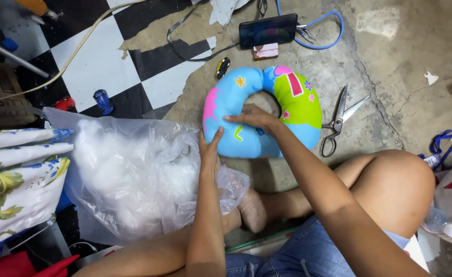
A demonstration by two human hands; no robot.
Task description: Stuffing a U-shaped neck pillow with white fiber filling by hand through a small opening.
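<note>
A U-shaped neck pillow point(292, 100), blue and green with pink patches and small flowers, lies on the concrete floor in front of me. My right hand point(251, 117) rests flat on its inner left arm, fingers pointing left. My left hand point(210, 149) presses against the pillow's lower left end, fingers up, holding nothing. Just left of that hand sits a large clear plastic bag point(133, 174) filled with white stuffing.
Scissors point(339, 120) lie open to the right of the pillow. A phone point(268, 31) stands propped beyond it with a blue cable. Floral fabric point(15, 174) is piled at left. Small toy cars point(102, 101) sit on the checkered tiles. My knee point(395, 184) is at right.
</note>
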